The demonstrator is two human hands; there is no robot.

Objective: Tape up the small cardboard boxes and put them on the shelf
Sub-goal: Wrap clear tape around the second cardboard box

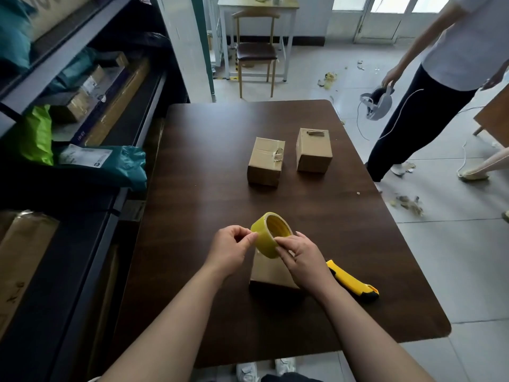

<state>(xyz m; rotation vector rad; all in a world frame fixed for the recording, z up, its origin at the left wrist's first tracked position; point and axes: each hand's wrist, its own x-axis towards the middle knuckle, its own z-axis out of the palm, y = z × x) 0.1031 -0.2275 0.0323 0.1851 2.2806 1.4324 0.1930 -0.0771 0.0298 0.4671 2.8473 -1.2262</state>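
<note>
A: Where is the tape roll?
B: Held over the near box. The left hand pinches its left edge, and the right hand grips its near right side.
A: And the knife?
B: Yellow, flat on the table, just right of that box.
A: More boxes?
B: Two farther off, side by side but apart: the left box and the right box. A shelf of parcels runs along the table's left. Another person stands at far right.
</note>
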